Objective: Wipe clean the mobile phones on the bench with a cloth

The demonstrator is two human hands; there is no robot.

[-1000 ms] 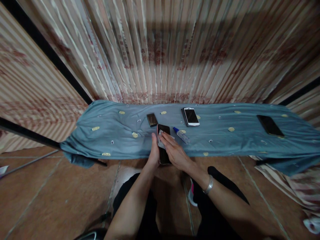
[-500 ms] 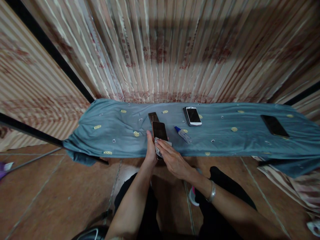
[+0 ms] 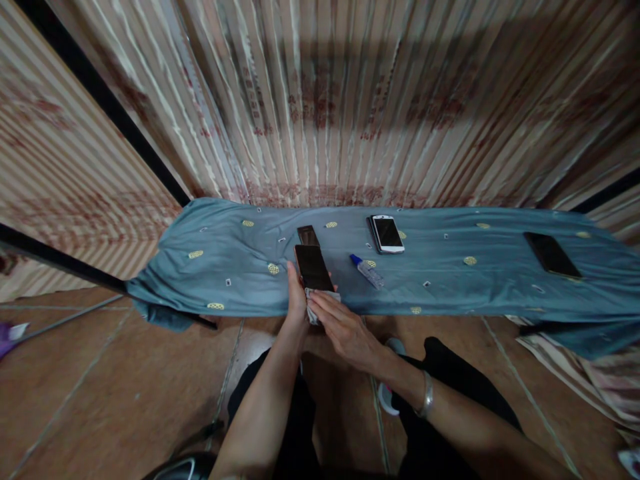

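My left hand (image 3: pixel 296 301) grips a dark phone (image 3: pixel 313 267) by its left edge, holding it over the near edge of a cloth-covered table (image 3: pixel 450 287). My right hand (image 3: pixel 345 330) presses a small pale cloth (image 3: pixel 315 300) onto the lower end of the phone's screen, fingers together. A small clear bottle with a blue cap (image 3: pixel 366 270) lies on the blue cloth just right of the phone. Just behind the held phone lies a small dark phone (image 3: pixel 308 235).
A white phone (image 3: pixel 386 233) lies face up further back. A black phone (image 3: pixel 552 255) lies at the far right of the table. Striped curtains hang behind. Brown floor tiles and my dark-trousered legs are below.
My right hand and the cloth have slid down the screen from its upper part to its lower end. The phone's top has tilted a little to the left.
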